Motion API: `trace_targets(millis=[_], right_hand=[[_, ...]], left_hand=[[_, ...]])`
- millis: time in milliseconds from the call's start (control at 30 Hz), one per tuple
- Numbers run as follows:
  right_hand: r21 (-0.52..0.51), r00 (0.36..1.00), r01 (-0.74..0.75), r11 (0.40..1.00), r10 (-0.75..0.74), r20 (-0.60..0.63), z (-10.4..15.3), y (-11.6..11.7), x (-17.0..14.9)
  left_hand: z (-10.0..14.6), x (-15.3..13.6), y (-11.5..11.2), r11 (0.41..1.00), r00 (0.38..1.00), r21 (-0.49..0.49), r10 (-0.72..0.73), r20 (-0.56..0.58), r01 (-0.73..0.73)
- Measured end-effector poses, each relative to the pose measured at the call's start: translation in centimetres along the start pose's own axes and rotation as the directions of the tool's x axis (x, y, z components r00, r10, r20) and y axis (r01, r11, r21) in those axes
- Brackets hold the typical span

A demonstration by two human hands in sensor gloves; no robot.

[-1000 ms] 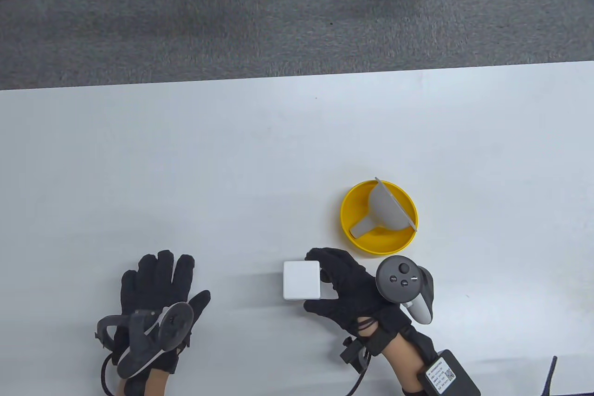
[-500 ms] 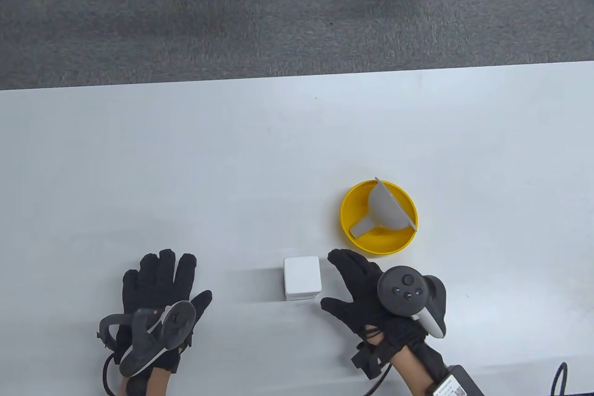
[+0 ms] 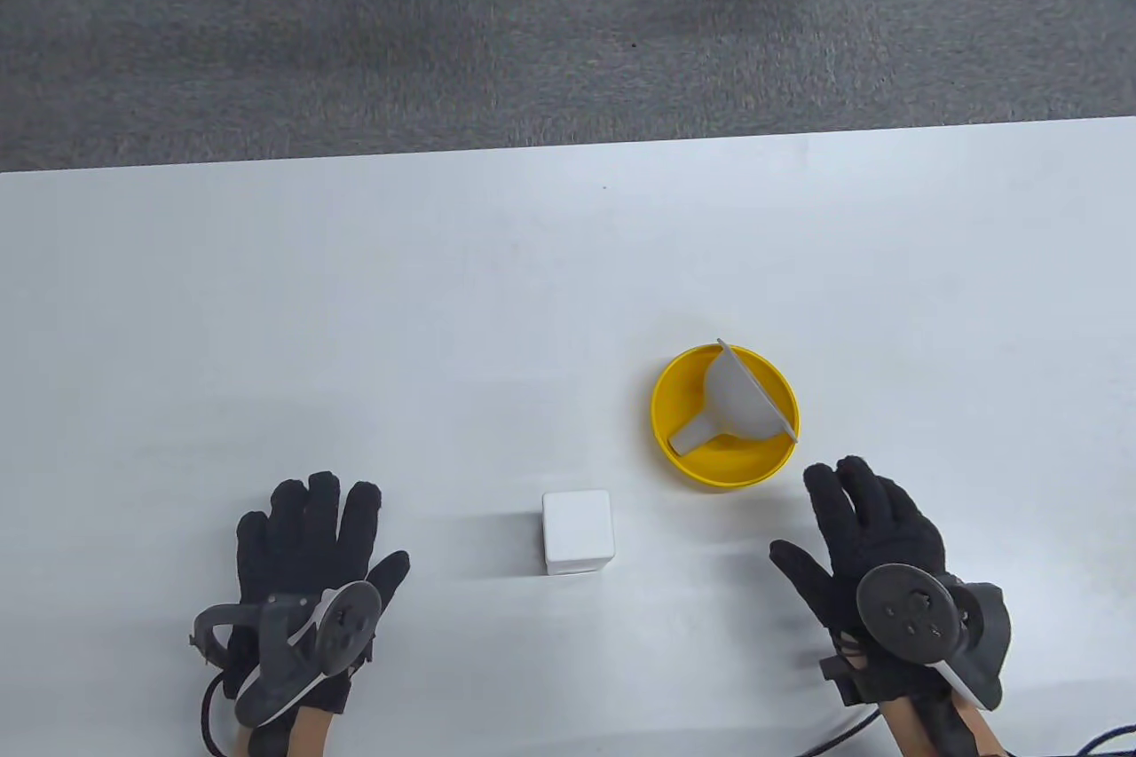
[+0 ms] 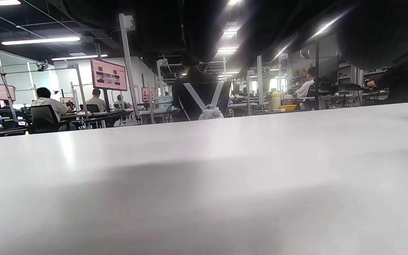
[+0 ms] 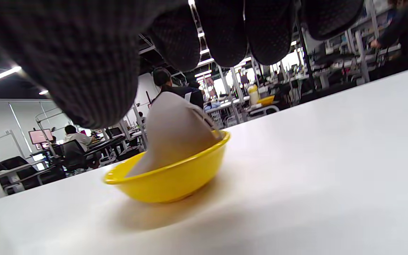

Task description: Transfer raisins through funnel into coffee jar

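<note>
1. The round yellow plastic bowl [image 3: 726,418] is hiding the underside of the grey plastic funnel [image 3: 732,402] lying in it, and I am seeing no raisins.
2. In my left wrist view the frame's right edge is cutting that bowl down to a yellow sliver.
3. The small white square-topped box [image 3: 578,531] is showing only its closed top, concealing any contents.
4. The table view's bottom edge is cropping both my forearms.

"3" on a post sign [image 4: 129,22]
</note>
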State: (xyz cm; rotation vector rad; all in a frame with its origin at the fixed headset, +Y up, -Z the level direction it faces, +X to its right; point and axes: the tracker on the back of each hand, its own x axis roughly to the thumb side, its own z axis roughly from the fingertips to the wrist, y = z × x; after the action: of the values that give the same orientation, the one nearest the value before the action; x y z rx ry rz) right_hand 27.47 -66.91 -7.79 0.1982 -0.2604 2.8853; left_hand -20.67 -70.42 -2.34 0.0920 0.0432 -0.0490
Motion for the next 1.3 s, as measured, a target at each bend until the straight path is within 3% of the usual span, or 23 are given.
trace_targets(millis=[200,500,1300], right_hand=[[-0.066,0.989,-0.15,0.987,0.151,0.009,-0.2,1.5,-1.6],[0.057,0.971,-0.22,0.974,0.225,-0.08,-0.8,3.0,-2.8],[0.055,0.983,-0.167,0.984,0.171,-0.073,-0.5,2.9,-2.8]], left_hand=[[0.0,0.1,-0.4,0.999,0.999,0.005,-0.034,0.002,0.034],[0.0,0.3,-1.0,0.995,0.995,-0.009,-0.095,0.003,0.095],[-0.1,0.5,-1.3,0.996,0.997,-0.034,-0.077,-0.005,0.077]])
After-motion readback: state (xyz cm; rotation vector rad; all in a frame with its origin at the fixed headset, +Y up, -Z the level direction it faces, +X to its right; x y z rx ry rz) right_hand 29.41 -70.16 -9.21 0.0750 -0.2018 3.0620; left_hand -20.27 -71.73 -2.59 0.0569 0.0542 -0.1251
